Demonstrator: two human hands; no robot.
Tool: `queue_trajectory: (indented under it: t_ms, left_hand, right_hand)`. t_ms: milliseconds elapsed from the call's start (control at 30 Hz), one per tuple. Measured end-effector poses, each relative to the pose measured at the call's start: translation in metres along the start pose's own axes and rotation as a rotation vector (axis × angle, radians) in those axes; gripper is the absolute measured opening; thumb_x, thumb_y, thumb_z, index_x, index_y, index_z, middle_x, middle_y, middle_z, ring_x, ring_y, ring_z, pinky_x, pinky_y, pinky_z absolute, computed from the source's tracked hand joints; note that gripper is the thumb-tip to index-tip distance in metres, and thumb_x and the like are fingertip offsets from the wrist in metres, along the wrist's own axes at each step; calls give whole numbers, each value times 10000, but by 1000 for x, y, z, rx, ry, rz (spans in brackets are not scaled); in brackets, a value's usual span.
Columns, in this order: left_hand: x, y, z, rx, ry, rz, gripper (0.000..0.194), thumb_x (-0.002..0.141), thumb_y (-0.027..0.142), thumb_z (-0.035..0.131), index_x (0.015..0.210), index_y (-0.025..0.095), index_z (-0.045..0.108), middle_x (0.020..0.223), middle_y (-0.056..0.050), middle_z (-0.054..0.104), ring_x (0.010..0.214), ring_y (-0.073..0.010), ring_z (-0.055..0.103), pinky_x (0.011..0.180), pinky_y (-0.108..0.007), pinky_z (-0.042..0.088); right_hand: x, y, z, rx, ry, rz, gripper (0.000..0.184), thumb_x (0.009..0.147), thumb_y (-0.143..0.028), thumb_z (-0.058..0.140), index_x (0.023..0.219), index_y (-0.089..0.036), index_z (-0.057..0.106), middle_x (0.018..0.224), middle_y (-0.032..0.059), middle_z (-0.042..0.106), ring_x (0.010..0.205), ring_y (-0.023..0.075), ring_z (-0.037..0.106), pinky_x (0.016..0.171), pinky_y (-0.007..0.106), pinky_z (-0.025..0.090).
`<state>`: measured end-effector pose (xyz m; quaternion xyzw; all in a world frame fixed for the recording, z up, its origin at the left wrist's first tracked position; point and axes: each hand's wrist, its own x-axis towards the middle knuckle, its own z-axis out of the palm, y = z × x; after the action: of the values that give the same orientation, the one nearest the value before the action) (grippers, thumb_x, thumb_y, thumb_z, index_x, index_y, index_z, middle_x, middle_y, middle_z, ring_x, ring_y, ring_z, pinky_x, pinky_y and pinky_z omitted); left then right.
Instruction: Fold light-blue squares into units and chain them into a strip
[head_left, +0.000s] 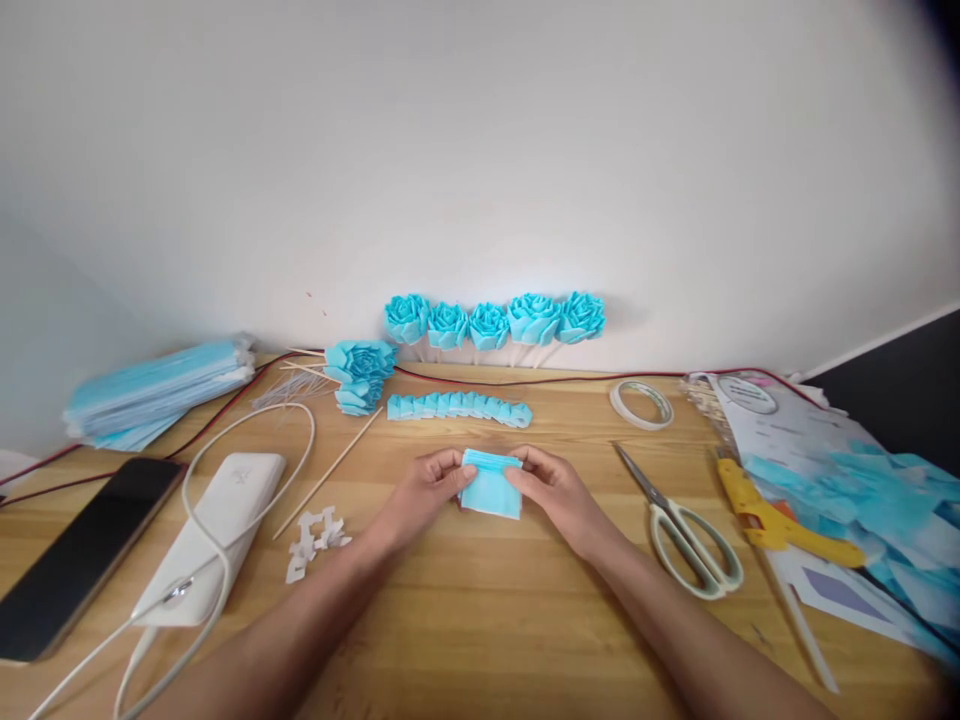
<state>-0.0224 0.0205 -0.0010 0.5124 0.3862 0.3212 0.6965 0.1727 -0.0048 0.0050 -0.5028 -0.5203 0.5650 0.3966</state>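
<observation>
Between my two hands is a small stack of blue squares [491,492], which look like cut face-mask fabric. My left hand [435,485] pinches its left edge, thumb on top and fingers behind. My right hand [551,490] grips the upper right edge in the same way. Just beyond my hands lies a row of overlapping folded blue petals [457,405]. Two blue fabric roses [360,375] on sticks rest to its left, and a bare wooden stick [330,470] slants below them. Several more blue roses [491,322] lean against the wall.
Scissors [679,540], a tape roll [641,404] and a yellow glue gun [787,520] lie right, beside blue scraps [877,500]. Left are a phone [82,550], a white power bank [217,540] with a looped cable, white paper scraps [315,540] and a blue mask stack [161,390].
</observation>
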Motion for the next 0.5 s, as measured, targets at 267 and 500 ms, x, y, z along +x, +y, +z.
queue_trajectory:
  t_ms: [267, 500]
  left_hand:
    - [0, -3, 2, 63, 43, 15, 393, 746, 530, 649, 750, 142, 588, 677, 2, 566, 640, -122, 503, 623, -236, 398]
    - [0, -2, 4, 116, 25, 20, 384, 767, 521, 621, 736, 140, 592, 656, 9, 547, 628, -117, 499, 604, -228, 406]
  right_hand:
    - [-3, -1, 3, 88, -55, 69, 303, 691, -369, 738, 878, -190, 581, 764, -16, 576, 700, 133, 522, 650, 247, 406]
    - [0, 8, -1, 2, -56, 55, 239, 759, -386, 677, 813, -178, 571, 677, -35, 512, 620, 107, 456, 580, 231, 344]
